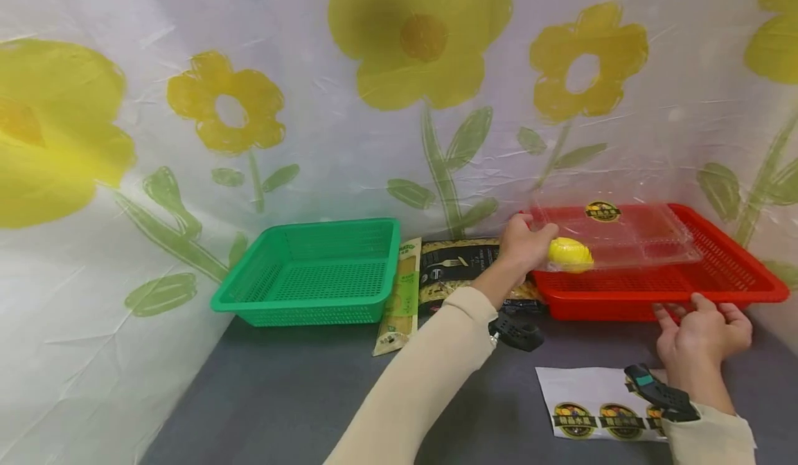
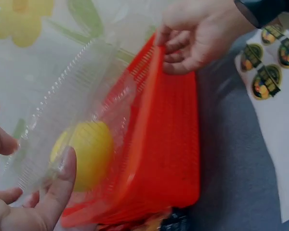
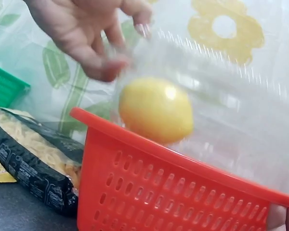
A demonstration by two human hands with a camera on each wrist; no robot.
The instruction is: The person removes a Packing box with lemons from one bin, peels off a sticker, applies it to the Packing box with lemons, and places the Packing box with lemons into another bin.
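Observation:
My left hand pinches one end of a clear plastic fruit box between thumb and fingers. Inside that end of the box lies a yellow lemon, and a round dark label sits on the lid. The box is tilted over the red basket, overlapping its opening. At the basket's near side, my right hand grips the rim, its fingers curled over the edge in the left wrist view.
A green basket stands to the left. Between the baskets lie a black pasta bag and a slim green-and-tan packet. A white sticker sheet lies in front of the red basket, and a flowered curtain hangs behind.

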